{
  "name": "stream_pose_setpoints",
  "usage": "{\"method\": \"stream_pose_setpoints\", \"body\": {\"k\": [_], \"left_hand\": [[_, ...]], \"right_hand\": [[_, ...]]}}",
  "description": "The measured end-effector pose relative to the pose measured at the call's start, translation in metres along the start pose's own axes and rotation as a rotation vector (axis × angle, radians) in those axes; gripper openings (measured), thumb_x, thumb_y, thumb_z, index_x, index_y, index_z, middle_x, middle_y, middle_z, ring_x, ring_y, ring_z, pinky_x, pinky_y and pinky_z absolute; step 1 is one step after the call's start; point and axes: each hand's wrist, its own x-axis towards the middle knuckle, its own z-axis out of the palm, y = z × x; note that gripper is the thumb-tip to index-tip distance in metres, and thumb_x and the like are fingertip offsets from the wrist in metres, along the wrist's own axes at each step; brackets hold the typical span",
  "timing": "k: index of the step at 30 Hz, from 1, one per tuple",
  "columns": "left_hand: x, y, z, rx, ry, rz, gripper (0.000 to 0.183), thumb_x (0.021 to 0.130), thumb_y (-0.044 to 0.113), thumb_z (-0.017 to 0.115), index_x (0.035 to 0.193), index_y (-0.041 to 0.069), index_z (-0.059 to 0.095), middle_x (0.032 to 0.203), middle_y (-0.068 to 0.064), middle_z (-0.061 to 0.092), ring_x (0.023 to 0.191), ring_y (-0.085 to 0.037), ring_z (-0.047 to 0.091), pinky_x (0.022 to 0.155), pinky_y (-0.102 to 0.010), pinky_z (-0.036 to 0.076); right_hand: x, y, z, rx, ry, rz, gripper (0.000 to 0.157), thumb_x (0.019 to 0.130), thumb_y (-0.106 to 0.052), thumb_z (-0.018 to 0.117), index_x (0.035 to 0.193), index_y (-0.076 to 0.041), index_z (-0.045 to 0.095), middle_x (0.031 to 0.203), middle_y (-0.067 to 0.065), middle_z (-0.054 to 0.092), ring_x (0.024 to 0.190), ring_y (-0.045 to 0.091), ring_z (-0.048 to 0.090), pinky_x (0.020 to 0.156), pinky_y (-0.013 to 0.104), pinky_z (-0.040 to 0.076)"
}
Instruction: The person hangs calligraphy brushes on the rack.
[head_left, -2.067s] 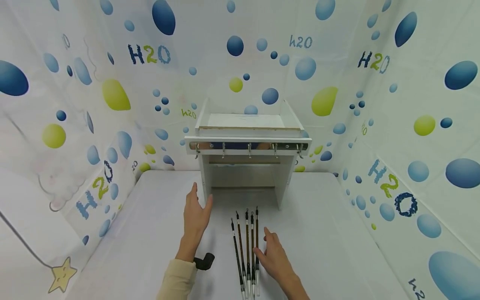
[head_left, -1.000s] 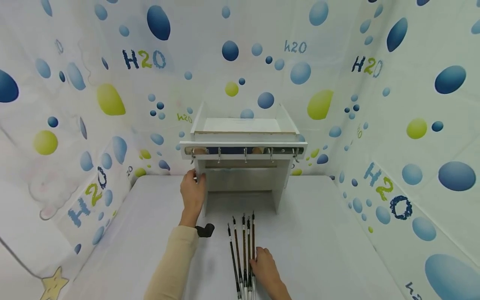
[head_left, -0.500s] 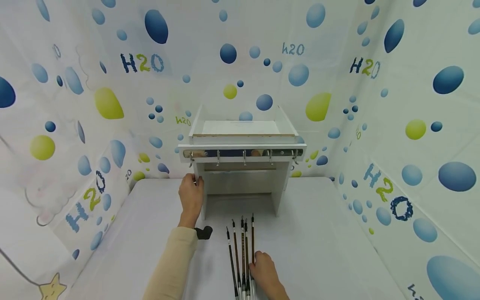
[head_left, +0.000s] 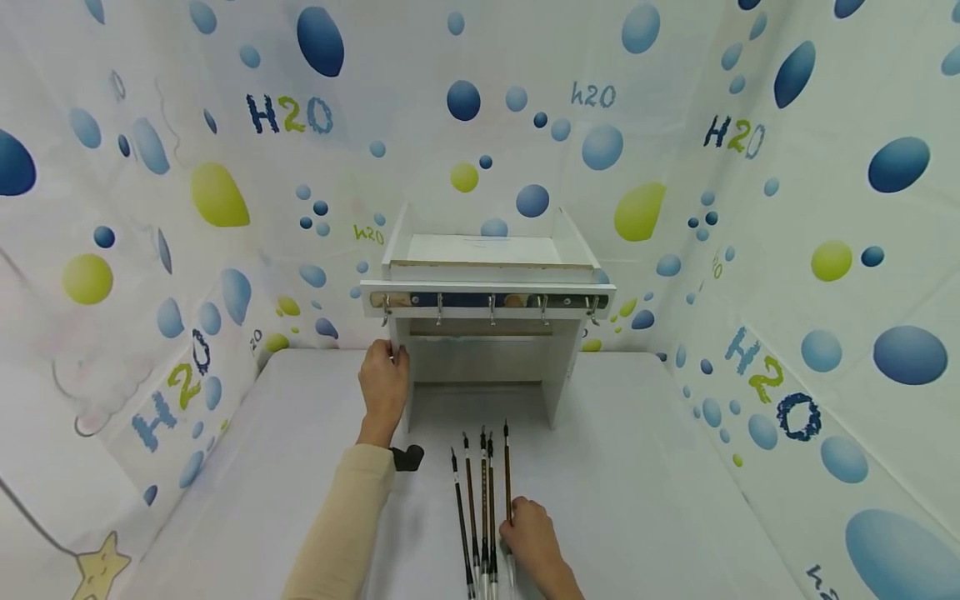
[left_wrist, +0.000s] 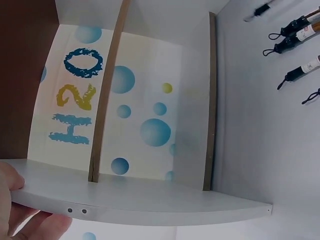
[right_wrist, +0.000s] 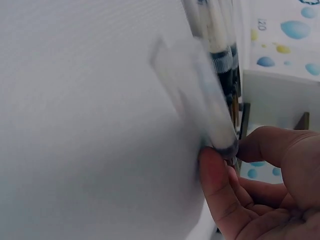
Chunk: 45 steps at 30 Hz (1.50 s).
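Observation:
My left hand grips the left side panel of a white hook shelf, thumb on the inner face and fingers on the outer. Between thumb and fingers of my right hand I pinch a calligraphy brush with a brown handle and a hanging loop at its top. A clear cap covers its bristle end, blurred in the right wrist view. Just left of it, several other calligraphy brushes lie side by side on the white table, loops towards the shelf.
A row of metal hooks runs along the shelf's front rail. The shelf stands at the back of the white table, before a printed backdrop. A black wrist mount sticks out from my left wrist.
My left hand has come from beside the shelf to grip its side panel. My right hand has closed on the rightmost calligraphy brush, which now lies slightly farther from the others.

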Motion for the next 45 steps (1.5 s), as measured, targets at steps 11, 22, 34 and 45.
{"method": "stream_pose_setpoints", "body": {"k": [11, 22, 34, 45], "left_hand": [[0.000, 0.000, 0.000, 0.005, -0.009, -0.004, 0.017, 0.093, 0.008, 0.064, 0.095, -0.009, 0.062, 0.091, -0.027, 0.067, 0.082, -0.044, 0.068, 0.072, -0.057, 0.053], [0.003, 0.002, -0.001, 0.011, -0.005, 0.002, 0.017, 0.092, 0.007, 0.064, 0.096, -0.009, 0.062, 0.091, -0.027, 0.067, 0.083, -0.045, 0.068, 0.072, -0.057, 0.053], [0.001, 0.003, -0.001, 0.015, -0.014, -0.012, 0.018, 0.093, 0.009, 0.065, 0.096, -0.009, 0.063, 0.093, -0.027, 0.068, 0.084, -0.044, 0.069, 0.074, -0.056, 0.054], [0.001, 0.001, 0.001, 0.013, 0.001, -0.003, 0.018, 0.093, 0.009, 0.065, 0.096, -0.009, 0.062, 0.093, -0.027, 0.068, 0.083, -0.044, 0.069, 0.072, -0.057, 0.053]], "right_hand": [[-0.009, -0.012, -0.034, 0.050, 0.136, 0.034, 0.036, 0.078, -0.004, 0.066, 0.111, 0.009, 0.065, 0.073, 0.000, 0.060, 0.062, 0.008, 0.050, 0.053, 0.022, 0.041], [-0.013, -0.027, -0.067, 0.110, 0.249, 0.016, 0.034, 0.081, -0.003, 0.065, 0.114, 0.005, 0.063, 0.079, 0.000, 0.062, 0.065, 0.007, 0.052, 0.054, 0.020, 0.044], [-0.014, -0.030, -0.088, 0.121, 0.391, -0.050, 0.030, 0.081, 0.001, 0.063, 0.111, 0.005, 0.063, 0.081, 0.005, 0.066, 0.070, 0.009, 0.064, 0.058, 0.020, 0.051], [-0.011, -0.029, -0.107, 0.135, 0.519, -0.077, 0.026, 0.081, 0.003, 0.062, 0.107, 0.005, 0.064, 0.079, 0.008, 0.066, 0.067, 0.011, 0.065, 0.056, 0.020, 0.051]]}}
